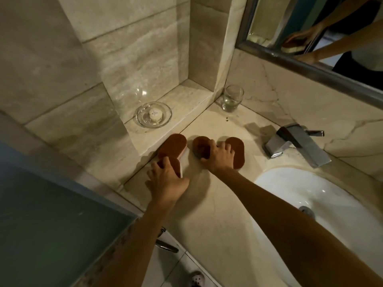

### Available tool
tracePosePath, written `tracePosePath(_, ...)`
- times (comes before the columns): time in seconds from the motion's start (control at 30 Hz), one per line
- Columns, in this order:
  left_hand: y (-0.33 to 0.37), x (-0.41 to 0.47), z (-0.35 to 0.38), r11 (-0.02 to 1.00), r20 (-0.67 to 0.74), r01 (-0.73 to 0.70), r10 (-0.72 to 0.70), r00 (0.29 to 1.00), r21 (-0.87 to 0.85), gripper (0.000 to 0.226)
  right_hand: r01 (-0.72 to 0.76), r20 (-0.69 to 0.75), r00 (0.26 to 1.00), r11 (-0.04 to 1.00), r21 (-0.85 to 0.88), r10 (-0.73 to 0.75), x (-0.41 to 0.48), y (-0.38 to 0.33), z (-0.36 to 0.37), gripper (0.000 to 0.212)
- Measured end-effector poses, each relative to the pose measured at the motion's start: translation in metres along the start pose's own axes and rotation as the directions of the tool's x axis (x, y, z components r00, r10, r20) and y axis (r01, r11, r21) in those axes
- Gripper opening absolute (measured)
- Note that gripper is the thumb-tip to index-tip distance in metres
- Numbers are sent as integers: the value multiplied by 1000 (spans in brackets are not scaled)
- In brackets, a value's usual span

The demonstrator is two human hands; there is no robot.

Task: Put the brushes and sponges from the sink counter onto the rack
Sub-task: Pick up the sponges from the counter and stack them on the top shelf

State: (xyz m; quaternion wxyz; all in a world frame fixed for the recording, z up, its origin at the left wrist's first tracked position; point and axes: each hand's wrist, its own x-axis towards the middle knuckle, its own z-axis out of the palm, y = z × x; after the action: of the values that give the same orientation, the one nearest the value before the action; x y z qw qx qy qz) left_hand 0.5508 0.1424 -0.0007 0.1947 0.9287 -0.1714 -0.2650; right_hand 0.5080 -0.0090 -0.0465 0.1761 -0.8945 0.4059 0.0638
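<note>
Our left hand [165, 179] curls its fingers over the near end of the left sponge [173, 151], which lies against the ledge step, while our right hand [219, 157] closes on the middle sponge [202, 146] on the counter [217, 214]. A third sponge [238, 152] lies just beside it, toward the faucet [298, 145] and sink [310, 195]. Beyond, we see a glass dish [154, 114] on the ledge and a tumbler [232, 98] in the corner.

Dim warm light, soft shadows, glare on basin [290, 183], wide-angle edge warp.
</note>
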Motion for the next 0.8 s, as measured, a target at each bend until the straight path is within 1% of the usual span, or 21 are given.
tracePosePath(0.13,18,-14,-10,1000,-57,-19,18,998,-7,88,-10,-62,998,994,113,17,-20,4,-18,67)
tracePosePath(0.27,51,-32,-18,990,-99,-141,139,985,-13,88,-4,-159,986,976,218,40,-48,20,-53,66)
tracePosePath(0.37,89,-48,-27,971,-110,-237,232,967,-40,87,14,-284,956,952,304,76,-75,41,-97,57)
tracePosePath(0.43,120,-66,-33,945,-130,-320,310,942,-65,86,15,-383,916,942,334,121,-97,61,-130,53)
tracePosePath(0.53,168,-99,-37,886,-137,-451,436,889,-103,88,2,-484,860,946,324,164,-136,97,-177,54)
tracePosePath(0.63,219,-144,-34,794,-143,-594,578,803,-131,91,-32,-617,751,946,322,235,-184,138,-222,57)
tracePosePath(0.7,246,-172,-30,726,-162,-670,650,742,-157,87,-74,-667,682,935,346,301,-211,160,-245,55)
tracePosePath(0.8,285,-216,-18,607,-140,-774,763,631,-180,84,-125,-741,565,926,357,362,-255,200,-275,51)
